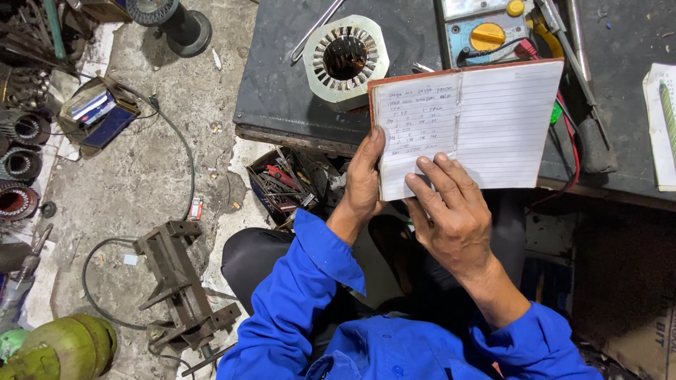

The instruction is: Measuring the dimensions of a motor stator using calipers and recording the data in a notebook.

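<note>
An open lined notebook (pixel 493 119) with a red-brown cover edge rests over the front edge of a dark workbench (pixel 282 84). Its left page carries handwriting and the right page is blank. My left hand (pixel 362 179) grips the notebook's lower left edge, thumb on the page. My right hand (pixel 451 204) lies on the bottom of the left page, fingers spread and pressing the paper flat. Both arms wear blue sleeves.
A metal motor stator core (pixel 345 60) stands on the bench behind the notebook, beside a yellow-dialled multimeter (pixel 486 32) with red leads. A box of tools (pixel 285 183) sits on the concrete floor below. Stators (pixel 17 162), a metal bracket (pixel 179 281) and a green cylinder (pixel 60 348) lie left.
</note>
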